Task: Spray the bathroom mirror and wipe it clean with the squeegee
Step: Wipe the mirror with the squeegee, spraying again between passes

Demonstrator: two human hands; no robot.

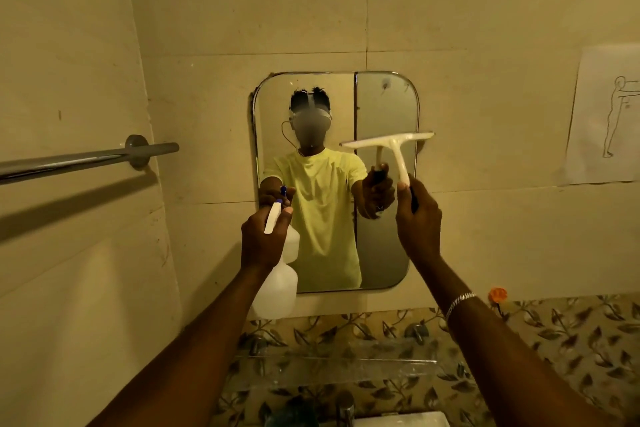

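Both forearms reach up. Left hand [258, 239] wraps the translucent white plastic spray bottle [277, 291], finger on its trigger; right hand [417, 222] grips the white T-shaped squeegee [391, 144]. Beyond hangs the rounded chrome-edged mirror [384, 107]. Best to mist evenly first, then pull overlapping downward strokes. No readable labels.

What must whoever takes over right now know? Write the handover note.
Left hand: closed on the spray bottle, nozzle aimed at the mirror.
Right hand: closed on the squeegee handle, blade raised level by the mirror's right half; contact with the glass unclear.
Done: both tools in hand. Whether any spraying happened cannot be told.
Left: spray the glass, then squeegee it clean.
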